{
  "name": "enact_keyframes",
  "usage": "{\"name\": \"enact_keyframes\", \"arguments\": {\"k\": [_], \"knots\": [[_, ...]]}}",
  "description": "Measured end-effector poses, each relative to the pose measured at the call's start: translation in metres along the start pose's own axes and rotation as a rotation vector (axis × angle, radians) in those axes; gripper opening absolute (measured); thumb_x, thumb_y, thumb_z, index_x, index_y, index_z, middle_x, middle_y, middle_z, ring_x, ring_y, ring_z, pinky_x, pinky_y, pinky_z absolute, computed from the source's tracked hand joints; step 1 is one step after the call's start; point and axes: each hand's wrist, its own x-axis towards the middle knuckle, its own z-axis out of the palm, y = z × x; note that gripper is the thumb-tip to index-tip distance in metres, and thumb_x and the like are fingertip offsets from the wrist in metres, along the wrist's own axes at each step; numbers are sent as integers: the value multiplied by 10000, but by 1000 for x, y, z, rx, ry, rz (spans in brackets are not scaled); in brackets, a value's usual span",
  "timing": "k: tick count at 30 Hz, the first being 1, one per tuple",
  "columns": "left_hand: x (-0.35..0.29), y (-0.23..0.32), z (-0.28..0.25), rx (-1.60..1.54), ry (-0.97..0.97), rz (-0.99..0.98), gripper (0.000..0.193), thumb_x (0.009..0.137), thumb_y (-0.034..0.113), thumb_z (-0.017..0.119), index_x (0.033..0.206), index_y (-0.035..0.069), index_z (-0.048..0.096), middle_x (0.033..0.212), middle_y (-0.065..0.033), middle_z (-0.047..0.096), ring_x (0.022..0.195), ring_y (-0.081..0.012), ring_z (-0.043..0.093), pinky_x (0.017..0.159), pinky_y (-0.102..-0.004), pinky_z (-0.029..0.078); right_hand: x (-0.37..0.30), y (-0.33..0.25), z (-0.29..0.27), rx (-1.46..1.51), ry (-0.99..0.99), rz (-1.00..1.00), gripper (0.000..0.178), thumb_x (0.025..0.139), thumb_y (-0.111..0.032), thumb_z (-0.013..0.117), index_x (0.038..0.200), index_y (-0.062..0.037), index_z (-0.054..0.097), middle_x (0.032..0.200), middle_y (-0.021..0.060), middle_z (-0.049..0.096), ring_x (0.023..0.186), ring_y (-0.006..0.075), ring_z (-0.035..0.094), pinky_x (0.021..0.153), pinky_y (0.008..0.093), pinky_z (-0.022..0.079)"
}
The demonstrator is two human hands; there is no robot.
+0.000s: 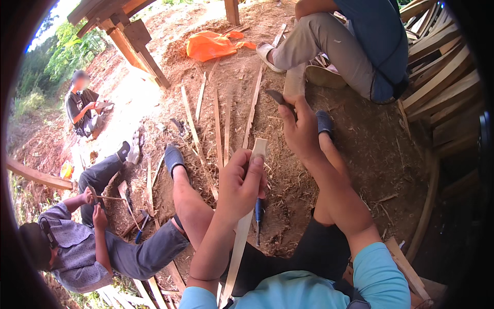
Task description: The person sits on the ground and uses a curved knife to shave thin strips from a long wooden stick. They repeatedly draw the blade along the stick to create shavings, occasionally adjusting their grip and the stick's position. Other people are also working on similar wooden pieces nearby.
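Observation:
My left hand (242, 177) is closed round a pale, flat wooden strip (241, 244), thumb laid along its upper end. The strip slants down from the fist toward my lap. Farther out and to the right, my right hand (300, 123) is raised and closed on a knife (275, 96), its short dark blade pointing left, apart from the strip. Just beyond that hand shows a flat pale piece of wood (295, 80); I cannot tell whether the hand touches it. Below my left fist, a blue-handled tool (258, 210) with a thin shaft is partly hidden.
Long wooden strips (218, 126) lie on the dirt among shavings. At left, a seated person (82, 252) works a thin stick; another person (85, 105) sits farther off. A person in grey trousers (329, 46) sits ahead right, beside stacked wood (442, 77). An orange bag (211, 45) lies ahead.

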Motion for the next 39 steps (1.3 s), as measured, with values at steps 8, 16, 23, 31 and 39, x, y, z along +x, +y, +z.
{"name": "enact_keyframes", "arguments": {"k": [8,16,23,31,39], "knots": [[12,-2,-27,-157,68,-26,212,985,229,449,971,25,505,620,-13,527,443,-70,477,400,-190,378,-48,-47,4,316,-346,-91,222,934,-227,558,1023,-25,535,813,124,575,715,258,598,635,348,460],[20,5,-30,-309,-44,-82,237,980,251,413,983,37,515,550,-21,457,384,-91,394,352,-210,331,-40,-42,0,382,-414,-222,210,916,-205,585,996,-14,549,851,127,597,738,266,611,650,345,474],[18,-1,-16,-515,-164,-135,308,994,300,351,977,33,503,494,-8,363,298,-88,257,295,-204,221,-34,-43,-9,411,-316,-353,151,877,-97,616,985,-6,562,828,129,591,697,248,603,606,322,476],[21,-6,-13,-560,-172,-150,318,990,321,355,985,36,497,485,-11,373,289,-90,267,284,-197,228,-33,-43,-20,343,-336,-328,184,846,-78,647,1002,-11,576,819,122,588,679,242,604,585,316,479],[28,-12,-19,-832,-324,-255,387,966,429,361,947,63,486,442,2,367,258,-85,262,271,-185,242,-33,-47,-20,352,-280,-376,204,823,-58,660,1005,-17,579,867,130,607,710,259,634,595,319,501]]}}
